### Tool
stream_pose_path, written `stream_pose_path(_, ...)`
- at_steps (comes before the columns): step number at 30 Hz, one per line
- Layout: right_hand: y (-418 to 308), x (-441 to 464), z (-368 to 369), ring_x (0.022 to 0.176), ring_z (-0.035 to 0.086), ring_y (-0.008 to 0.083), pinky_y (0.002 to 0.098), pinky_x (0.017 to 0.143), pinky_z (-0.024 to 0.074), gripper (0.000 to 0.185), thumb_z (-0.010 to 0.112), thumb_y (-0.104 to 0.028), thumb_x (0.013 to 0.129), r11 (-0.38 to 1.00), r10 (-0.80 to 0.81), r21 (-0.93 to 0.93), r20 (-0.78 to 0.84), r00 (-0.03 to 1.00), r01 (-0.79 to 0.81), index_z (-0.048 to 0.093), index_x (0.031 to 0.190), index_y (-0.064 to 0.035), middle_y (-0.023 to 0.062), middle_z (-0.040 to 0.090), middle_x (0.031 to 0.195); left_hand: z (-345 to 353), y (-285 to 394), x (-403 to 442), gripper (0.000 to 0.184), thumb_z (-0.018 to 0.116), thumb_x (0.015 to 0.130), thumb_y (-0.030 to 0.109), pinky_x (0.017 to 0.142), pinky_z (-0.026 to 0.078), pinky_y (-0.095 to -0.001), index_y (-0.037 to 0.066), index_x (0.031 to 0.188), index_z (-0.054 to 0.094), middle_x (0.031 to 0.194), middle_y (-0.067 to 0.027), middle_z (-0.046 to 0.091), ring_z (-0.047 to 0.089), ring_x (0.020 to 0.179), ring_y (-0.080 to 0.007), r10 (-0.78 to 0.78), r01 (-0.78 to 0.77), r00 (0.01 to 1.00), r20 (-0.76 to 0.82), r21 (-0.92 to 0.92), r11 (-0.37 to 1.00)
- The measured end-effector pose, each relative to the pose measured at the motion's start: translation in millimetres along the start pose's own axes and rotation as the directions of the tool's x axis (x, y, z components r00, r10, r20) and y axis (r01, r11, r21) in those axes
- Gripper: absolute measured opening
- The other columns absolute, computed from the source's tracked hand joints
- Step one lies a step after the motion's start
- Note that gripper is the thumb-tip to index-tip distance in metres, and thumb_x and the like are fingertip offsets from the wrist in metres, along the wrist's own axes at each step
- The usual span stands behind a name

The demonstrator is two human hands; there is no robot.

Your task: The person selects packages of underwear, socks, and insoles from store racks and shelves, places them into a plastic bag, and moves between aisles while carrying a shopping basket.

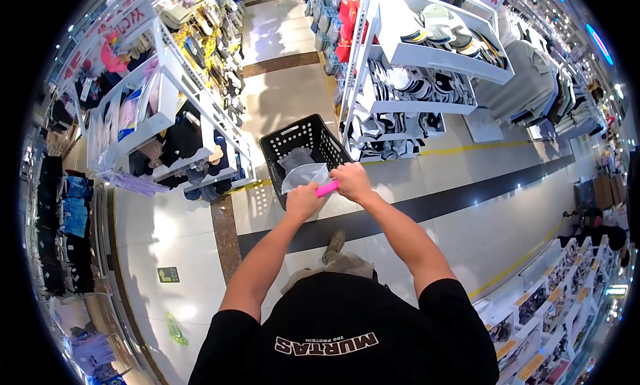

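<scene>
A black plastic shopping basket (pixel 272 144) with square holes in its sides is in front of me. Inside lie a grey cloth-like item (pixel 296 157) and a whitish translucent bag (pixel 303 178). Both my hands grip a bright pink handle (pixel 327 188) at the basket's near side. My left hand (pixel 305 200) is closed round its left end, and my right hand (pixel 351 181) is closed round its right end. A short pink stretch shows between them. Whatever carries the basket from below is hidden.
To the right stands a white shelf rack (pixel 417 107) of socks, with hanging shirts (pixel 533 78) beyond. A slanted white rack (pixel 157 122) of garments stands left. Between them an aisle (pixel 277 95) runs ahead. White bins (pixel 533 318) fill the lower right.
</scene>
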State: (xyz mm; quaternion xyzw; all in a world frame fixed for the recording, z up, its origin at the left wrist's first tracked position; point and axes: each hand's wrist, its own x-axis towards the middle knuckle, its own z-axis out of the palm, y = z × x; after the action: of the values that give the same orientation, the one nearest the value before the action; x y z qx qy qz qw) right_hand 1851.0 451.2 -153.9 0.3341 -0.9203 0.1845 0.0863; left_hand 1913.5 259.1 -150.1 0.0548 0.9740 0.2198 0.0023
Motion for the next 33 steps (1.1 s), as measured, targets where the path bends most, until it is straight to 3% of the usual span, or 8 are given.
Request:
stream_pose_path(4,18,46,7,0.081,0.064,0.0246,0.0413,0.071,0.0446,0.010,0.069,-0.023,0.078,1.000,0.011,0.004,0.043,0.999,-0.012,0.068,0.087,-0.0173,0.0019,0.067,0.082,-12,-10,38,0.024,0.072,0.076,0.032,0.066,0.054,-0.0479,0.010,0.081,0.065,0.075,-0.0152,0.068,0.069,0.072,-0.0356,-0.066,0.070,0.997,-0.050,0.077,0.995)
stream_pose_path(8,27,88,14,0.084,0.065,0.0257,0.0424,0.072,0.0462,0.011,0.068,-0.023,0.079,0.999,0.045,-0.021,0.139,0.989,-0.043,0.068,0.088,-0.0165,0.0031,0.069,0.083,-5,-30,75,0.025,0.079,0.070,0.028,0.065,0.051,-0.0486,0.009,0.076,0.064,0.078,-0.0138,0.067,0.067,0.076,-0.0354,-0.088,0.126,0.969,-0.231,0.153,0.980)
stream_pose_path(12,35,126,23,0.085,0.066,0.0256,0.0432,0.074,0.0471,0.012,0.067,-0.023,0.080,0.999,0.051,-0.020,0.181,0.982,-0.048,0.069,0.089,-0.0168,0.0028,0.069,0.084,-17,-50,105,0.029,0.080,0.069,0.031,0.065,0.051,-0.0483,0.009,0.076,0.063,0.078,-0.0142,0.067,0.066,0.077,-0.0351,-0.143,0.163,0.978,-0.154,0.121,0.979)
stream_pose_path(15,36,145,31,0.085,0.066,0.0258,0.0435,0.073,0.0469,0.010,0.067,-0.022,0.080,0.998,0.059,-0.002,0.164,0.985,-0.059,0.070,0.089,-0.0174,0.0034,0.069,0.084,-28,-63,120,0.019,0.072,0.075,0.024,0.064,0.052,-0.0476,0.009,0.074,0.062,0.073,-0.0134,0.066,0.066,0.068,-0.0346,-0.065,0.093,0.978,-0.200,0.131,0.987)
stream_pose_path(18,39,159,40,0.085,0.066,0.0261,0.0431,0.072,0.0466,0.009,0.066,-0.021,0.081,0.998,0.061,0.005,0.166,0.984,-0.063,0.070,0.088,-0.0174,0.0042,0.069,0.082,-25,-79,136,0.019,0.072,0.077,0.025,0.063,0.051,-0.0476,0.009,0.074,0.062,0.072,-0.0129,0.066,0.066,0.067,-0.0339,-0.085,0.107,0.972,-0.219,0.088,0.990)
stream_pose_path(23,50,183,65,0.081,0.066,0.0269,0.0427,0.071,0.0462,0.008,0.066,-0.019,0.078,1.000,0.023,0.004,0.103,0.994,-0.023,0.070,0.085,-0.0175,0.0043,0.068,0.081,-17,-114,162,0.018,0.071,0.076,0.027,0.067,0.046,-0.0460,0.012,0.076,0.063,0.074,-0.0109,0.067,0.066,0.073,-0.0326,-0.019,0.025,0.994,-0.108,0.055,0.998)
stream_pose_path(27,57,227,79,0.080,0.066,0.0282,0.0447,0.069,0.0476,0.011,0.067,-0.017,0.074,0.998,0.054,0.008,0.099,0.994,-0.055,0.070,0.085,-0.0162,0.0061,0.069,0.081,-23,-144,199,0.018,0.072,0.074,0.027,0.073,0.047,-0.0453,0.012,0.080,0.064,0.081,-0.0096,0.069,0.068,0.080,-0.0304,-0.046,0.048,0.998,-0.038,0.033,0.998)
stream_pose_path(33,61,313,96,0.077,0.069,0.0292,0.0449,0.066,0.0529,0.012,0.066,-0.017,0.074,0.998,0.058,-0.029,0.131,0.990,-0.055,0.070,0.086,-0.0163,0.0086,0.069,0.078,-54,-199,263,0.018,0.069,0.075,0.025,0.080,0.049,-0.0454,0.011,0.085,0.066,0.086,-0.0118,0.071,0.069,0.084,-0.0318,-0.049,0.050,0.998,-0.031,0.030,0.998)
